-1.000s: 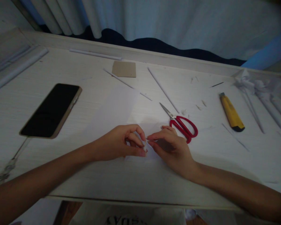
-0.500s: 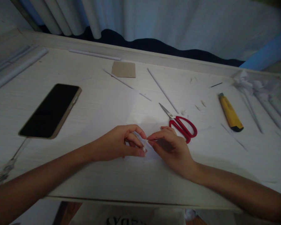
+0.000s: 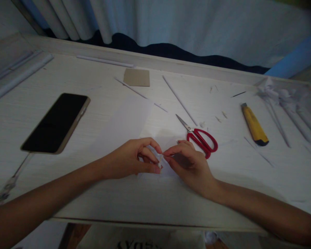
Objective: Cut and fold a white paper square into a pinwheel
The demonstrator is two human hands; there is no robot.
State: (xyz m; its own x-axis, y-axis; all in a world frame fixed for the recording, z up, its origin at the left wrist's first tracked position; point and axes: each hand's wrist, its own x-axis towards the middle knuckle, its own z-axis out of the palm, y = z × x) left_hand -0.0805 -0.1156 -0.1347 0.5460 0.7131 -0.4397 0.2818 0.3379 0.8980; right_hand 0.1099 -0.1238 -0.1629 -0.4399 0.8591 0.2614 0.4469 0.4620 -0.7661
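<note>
My left hand (image 3: 131,158) and my right hand (image 3: 189,162) meet near the table's front middle, fingertips pinched together on a small white paper piece (image 3: 160,159). Both hands rest over a white paper sheet (image 3: 124,122) lying on the white table (image 3: 98,193). Red-handled scissors (image 3: 200,137) lie shut just beyond my right hand, almost touching its knuckles.
A black phone (image 3: 58,121) lies at the left. A yellow utility knife (image 3: 254,124) sits at the right, with rolled paper sticks (image 3: 287,110) beyond it. A thin paper stick (image 3: 179,99), a cardboard square (image 3: 136,76) and paper scraps lie farther back. Curtains hang behind.
Both hands stay in place; the fingertips have shifted slightly on the small paper piece. Nothing else moved.
</note>
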